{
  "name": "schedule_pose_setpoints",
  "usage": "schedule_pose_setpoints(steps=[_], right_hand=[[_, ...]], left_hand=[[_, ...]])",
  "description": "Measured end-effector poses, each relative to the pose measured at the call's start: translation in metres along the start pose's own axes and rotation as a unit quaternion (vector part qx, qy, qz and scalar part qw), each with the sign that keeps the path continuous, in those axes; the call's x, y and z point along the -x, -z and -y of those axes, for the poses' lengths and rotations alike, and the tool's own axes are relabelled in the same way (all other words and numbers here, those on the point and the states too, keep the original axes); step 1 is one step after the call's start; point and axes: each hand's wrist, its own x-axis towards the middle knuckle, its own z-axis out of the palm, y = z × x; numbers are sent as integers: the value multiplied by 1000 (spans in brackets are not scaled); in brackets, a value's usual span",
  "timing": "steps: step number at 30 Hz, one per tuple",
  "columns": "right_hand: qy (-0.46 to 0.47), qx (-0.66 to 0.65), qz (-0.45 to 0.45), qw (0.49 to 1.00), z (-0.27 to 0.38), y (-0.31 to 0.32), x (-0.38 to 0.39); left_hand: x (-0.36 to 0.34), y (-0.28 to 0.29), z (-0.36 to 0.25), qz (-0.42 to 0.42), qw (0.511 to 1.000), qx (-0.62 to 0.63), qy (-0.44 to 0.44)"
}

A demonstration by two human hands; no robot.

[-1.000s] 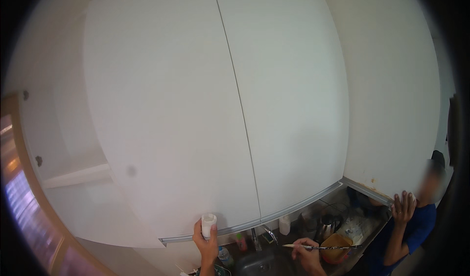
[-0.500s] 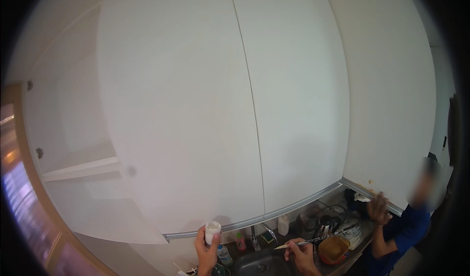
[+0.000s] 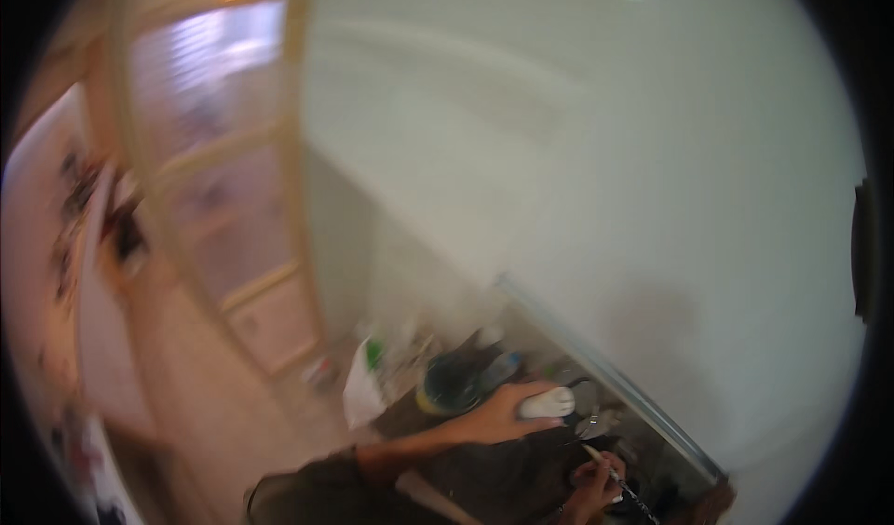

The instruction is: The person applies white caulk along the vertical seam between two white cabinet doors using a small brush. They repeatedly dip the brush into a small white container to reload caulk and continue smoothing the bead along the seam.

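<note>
My left hand point(image 3: 498, 415) is closed around a small white jar point(image 3: 548, 402), which is held tilted over the dark counter and sink area. Lower and to the right, my right hand point(image 3: 594, 484) grips a slim paintbrush point(image 3: 635, 499) with a pale tip and a black-and-white patterned handle. The brush tip points up and left, toward the jar but apart from it. Beside the jar, a curved metal faucet point(image 3: 589, 402) is partly visible. Motion blur hides the finer details.
White cabinet doors point(image 3: 708, 171) fill the upper right, with a metal strip point(image 3: 619, 381) along their lower edge. A wood-framed glass door point(image 3: 307, 246) stands at left. A white-and-green bag point(image 3: 363, 390) and a dark round container point(image 3: 452, 385) sit left of the jar.
The view has swung left and shows more of the door and floor. The other person has left the view, apart from possibly a blurred hand at lower right. Both my hands keep their holds.
</note>
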Motion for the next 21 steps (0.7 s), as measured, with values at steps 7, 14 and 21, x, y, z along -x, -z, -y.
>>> schedule_pose_setpoints(steps=[7, 14, 21], right_hand=[[13, -24, 139, 990, -9, -50, -26], [37, -53, 245, 967, 5, -80, -3], [46, -52, 275, 959, 6, -81, 9]], left_hand=[[62, 15, 4, -98, 992, 32, 68], [105, 20, -24, -160, 987, -4, 26], [128, 24, -41, -189, 981, -33, 5]])
